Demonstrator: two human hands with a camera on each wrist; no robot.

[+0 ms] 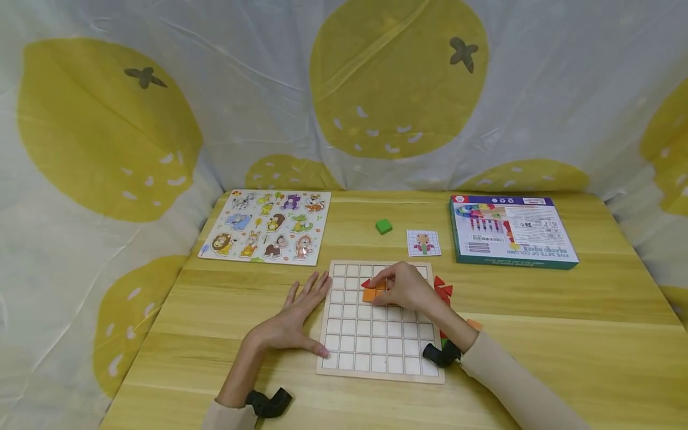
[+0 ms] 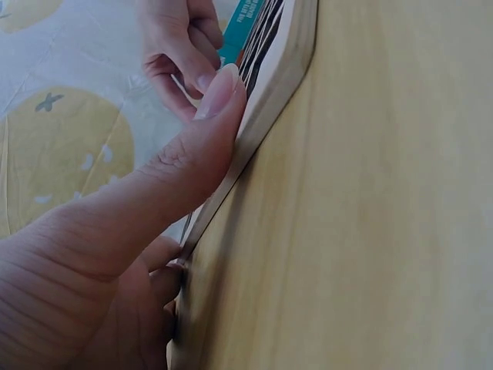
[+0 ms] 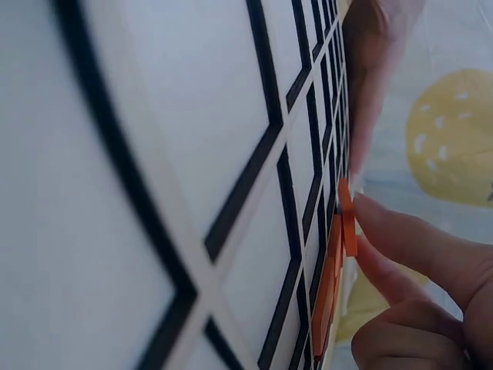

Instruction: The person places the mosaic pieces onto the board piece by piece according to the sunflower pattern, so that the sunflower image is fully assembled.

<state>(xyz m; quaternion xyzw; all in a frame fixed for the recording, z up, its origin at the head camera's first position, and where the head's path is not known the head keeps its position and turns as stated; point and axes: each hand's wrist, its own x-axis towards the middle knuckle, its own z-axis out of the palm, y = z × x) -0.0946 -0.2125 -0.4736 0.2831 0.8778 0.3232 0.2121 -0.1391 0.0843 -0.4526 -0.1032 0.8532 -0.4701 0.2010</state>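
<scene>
My right hand point(image 1: 405, 288) is over the upper part of a wooden grid board point(image 1: 371, 377). Between its thumb and index finger it pinches an orange square tile point(image 3: 349, 220), held tilted close over the grid. Beside that tile, other orange tiles point(image 3: 327, 289) lie in the board's cells, partly hidden by the fingers in the head view. A red triangle tile point(image 1: 366, 283) is at the index fingertip. With its fingers spread, my left hand point(image 1: 290, 325) rests along the board's left side. Its thumb point(image 2: 219, 100) lies on the board's edge.
Several red triangles point(image 1: 441, 291) lie along the board's right edge, with an orange tile point(image 1: 474, 324) near the right forearm. Behind the board are a green block point(image 1: 384, 226), a pattern card point(image 1: 423, 243), an animal puzzle point(image 1: 269, 227) and a boxed set point(image 1: 513, 232).
</scene>
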